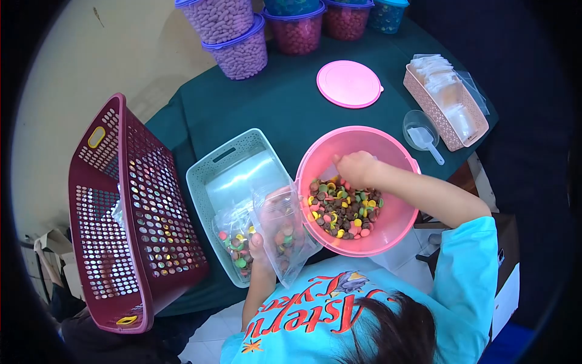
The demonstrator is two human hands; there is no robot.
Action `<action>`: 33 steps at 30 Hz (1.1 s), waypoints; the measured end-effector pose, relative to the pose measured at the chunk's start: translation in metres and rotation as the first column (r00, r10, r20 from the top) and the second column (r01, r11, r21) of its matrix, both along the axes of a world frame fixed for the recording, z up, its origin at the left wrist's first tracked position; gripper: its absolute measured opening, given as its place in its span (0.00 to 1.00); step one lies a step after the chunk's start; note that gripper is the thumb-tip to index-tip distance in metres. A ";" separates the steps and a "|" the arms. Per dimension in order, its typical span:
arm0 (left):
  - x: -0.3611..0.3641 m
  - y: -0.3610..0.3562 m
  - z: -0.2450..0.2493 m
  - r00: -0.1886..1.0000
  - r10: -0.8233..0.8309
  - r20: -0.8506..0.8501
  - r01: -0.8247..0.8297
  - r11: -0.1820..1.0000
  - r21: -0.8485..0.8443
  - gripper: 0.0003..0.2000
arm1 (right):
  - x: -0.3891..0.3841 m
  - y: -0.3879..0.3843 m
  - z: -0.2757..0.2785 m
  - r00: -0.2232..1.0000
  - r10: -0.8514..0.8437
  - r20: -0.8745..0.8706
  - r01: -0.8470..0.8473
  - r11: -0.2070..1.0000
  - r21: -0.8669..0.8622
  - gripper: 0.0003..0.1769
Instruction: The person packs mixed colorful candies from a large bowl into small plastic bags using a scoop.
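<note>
My left hand (259, 249) grips a clear plastic bag (284, 242) with several colourful button-shaped candies inside. This bag is above the near end of a pale green basket (195, 176), beside the pink tub. More bagged candies (236, 246) lie in the basket under and beside my hand. My right hand (356, 170) is closed inside the pink tub (397, 159), just over loose brown, yellow, green and pink candies (345, 209). Something see-through shows by its fingers; what it holds is not clear.
A tall maroon basket (136, 242) stands at left. Lidded candy tubs (239, 57) are stacked at the back, near a pink lid (350, 84). At right, a clear bowl with a white scoop (427, 142) sits beside a pink basket (433, 109) of plastic bags.
</note>
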State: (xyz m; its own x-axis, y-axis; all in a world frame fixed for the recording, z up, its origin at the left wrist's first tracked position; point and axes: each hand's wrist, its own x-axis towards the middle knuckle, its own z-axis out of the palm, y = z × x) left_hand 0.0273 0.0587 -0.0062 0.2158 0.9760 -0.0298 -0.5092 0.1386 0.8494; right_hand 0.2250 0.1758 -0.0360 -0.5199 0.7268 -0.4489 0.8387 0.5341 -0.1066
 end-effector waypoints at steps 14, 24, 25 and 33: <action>-0.004 -0.012 -0.001 0.999 -0.015 0.040 0.015 1.000 -0.022 0.50 | 0.006 -0.004 0.096 0.987 0.160 -0.019 -0.146 0.839 -0.525 0.13; 0.001 -0.012 0.003 0.996 0.008 0.084 -0.007 1.000 -0.018 0.50 | 0.000 -0.111 0.207 0.994 -0.033 0.109 -0.015 0.912 0.410 0.13; 0.001 -0.013 0.003 0.996 0.010 0.089 -0.009 1.000 -0.016 0.50 | 0.000 -0.112 0.207 0.986 -0.070 0.149 -0.003 0.899 0.439 0.13; -0.003 -0.007 0.003 0.997 -0.049 0.062 0.047 0.998 0.034 0.50 | 0.005 -0.031 0.068 0.938 0.054 0.344 -0.179 0.921 0.345 0.15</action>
